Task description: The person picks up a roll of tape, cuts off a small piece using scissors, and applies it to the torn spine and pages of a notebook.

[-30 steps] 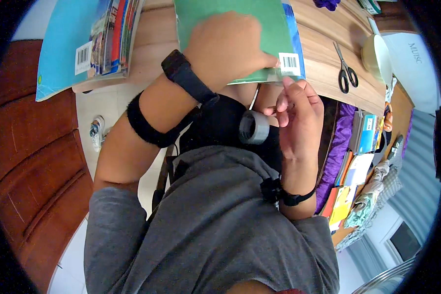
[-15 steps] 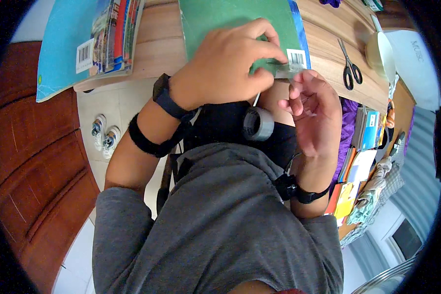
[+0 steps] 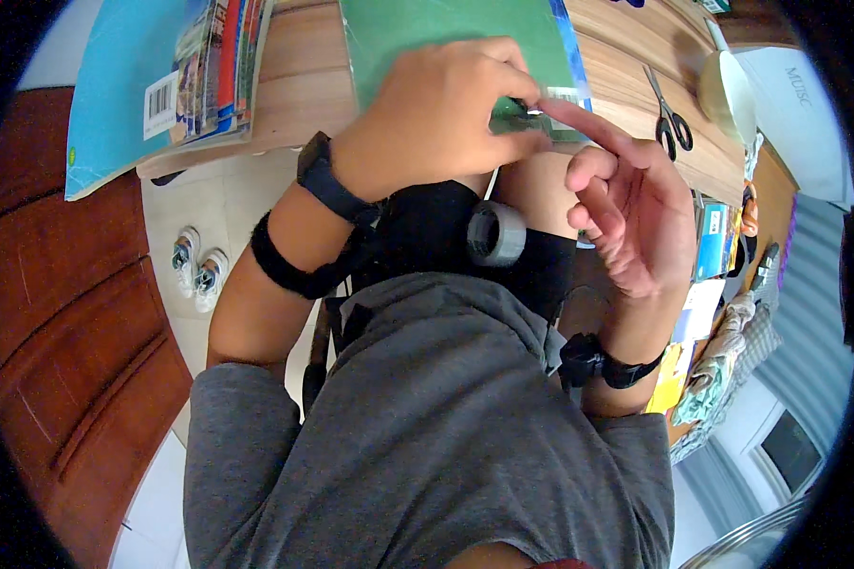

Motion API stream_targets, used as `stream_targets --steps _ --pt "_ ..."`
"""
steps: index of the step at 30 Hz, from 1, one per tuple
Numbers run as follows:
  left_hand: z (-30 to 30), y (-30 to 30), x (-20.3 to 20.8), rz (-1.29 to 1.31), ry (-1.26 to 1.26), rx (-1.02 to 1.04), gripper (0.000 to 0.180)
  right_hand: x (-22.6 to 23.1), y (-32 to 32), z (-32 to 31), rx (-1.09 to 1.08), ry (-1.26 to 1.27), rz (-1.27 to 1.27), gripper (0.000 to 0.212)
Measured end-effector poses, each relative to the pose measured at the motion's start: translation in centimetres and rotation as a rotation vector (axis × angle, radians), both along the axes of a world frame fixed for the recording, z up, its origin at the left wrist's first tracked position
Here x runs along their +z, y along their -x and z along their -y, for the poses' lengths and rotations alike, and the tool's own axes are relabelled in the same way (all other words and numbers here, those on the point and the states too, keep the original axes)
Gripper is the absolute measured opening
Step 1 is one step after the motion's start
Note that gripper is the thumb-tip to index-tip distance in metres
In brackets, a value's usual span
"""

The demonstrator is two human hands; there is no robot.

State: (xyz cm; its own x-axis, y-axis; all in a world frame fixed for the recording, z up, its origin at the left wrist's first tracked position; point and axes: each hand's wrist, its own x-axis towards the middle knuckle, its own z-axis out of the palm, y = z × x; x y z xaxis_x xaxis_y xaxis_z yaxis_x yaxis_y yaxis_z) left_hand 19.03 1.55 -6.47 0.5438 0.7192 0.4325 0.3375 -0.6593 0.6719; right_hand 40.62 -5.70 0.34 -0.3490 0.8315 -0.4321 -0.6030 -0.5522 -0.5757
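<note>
A green book [image 3: 389, 28] with a blue edge lies on the table before me. My left hand [image 3: 446, 114] is over its near right corner, thumb and fingers bent in around something thin and shiny that I cannot make out. My right hand [image 3: 636, 204] is palm up beside the corner. Its index finger stretches left to the left fingertips and covers part of the white barcode label; its other fingers are loosely curled and hold nothing. A grey roll of tape [image 3: 510, 237] rests on my lap. Black-handled scissors [image 3: 674, 128] lie to the right on the table.
On the left of the wooden table [image 3: 304, 66] are a blue book [image 3: 114, 104] and several stacked books. A pale green bowl [image 3: 729, 95] stands at the right edge. Further right are more books and cloths. White shoes [image 3: 199, 270] are on the floor below.
My right hand has moved to the right and its index finger has straightened toward the left fingertips. The clear strip seen between the hands is now mostly hidden. The left hand stays over the corner.
</note>
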Motion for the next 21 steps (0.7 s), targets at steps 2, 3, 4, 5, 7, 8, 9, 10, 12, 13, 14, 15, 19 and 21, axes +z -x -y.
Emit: stream_targets --steps 2,3,4,5,7,8,9,10,12,13,14,15,19,21 --pt "-0.1 0.1 0.4 0.007 0.039 -0.019 0.026 0.7 0.6 0.1 -0.047 0.035 -0.052 0.062" --pt "-0.1 0.2 0.6 0.010 0.058 -0.027 0.027 0.8 0.5 0.0 -0.052 0.046 -0.093 0.063" --pt "-0.2 0.1 0.5 -0.004 0.073 -0.016 0.027 0.8 0.4 0.1 -0.054 0.049 -0.119 0.064" --pt "-0.4 0.1 0.3 -0.017 0.087 -0.005 0.028 0.8 0.2 0.2 -0.056 0.052 -0.146 0.065" --pt "-0.4 0.0 0.2 -0.033 0.101 -0.001 0.027 0.6 -0.2 0.6 -0.064 0.056 -0.181 0.066" --pt "-0.4 0.0 0.3 -0.034 0.100 -0.007 0.026 0.5 -0.4 0.9 -0.068 0.057 -0.189 0.067" --pt "-0.4 0.1 0.4 -0.038 0.099 -0.012 0.026 0.5 -0.5 1.2 -0.072 0.057 -0.200 0.067" --pt "-0.3 0.1 0.3 -0.036 0.060 -0.007 0.025 0.5 -0.7 1.6 -0.077 0.064 -0.209 0.068" --pt "-0.1 0.0 -0.1 -0.032 -0.016 0.002 0.024 0.7 -0.9 2.6 -0.088 0.077 -0.226 0.069" --pt "0.0 0.0 0.1 -0.053 -0.002 0.008 0.023 1.0 -1.0 3.0 -0.090 0.098 -0.268 0.070" --pt "0.2 -0.1 0.3 -0.074 0.011 0.014 0.023 1.2 -0.9 3.4 -0.110 0.115 -0.301 0.071" --pt "0.4 -0.2 0.4 -0.092 0.025 0.018 0.023 1.6 -0.7 3.9 -0.132 0.131 -0.332 0.072" --pt "0.8 -0.3 0.4 -0.095 -0.013 0.036 0.022 2.3 -0.4 4.9 -0.171 0.156 -0.417 0.072" --pt "1.3 -0.3 0.6 -0.121 -0.036 0.059 0.022 2.8 -0.2 4.9 -0.167 0.148 -0.434 0.071"
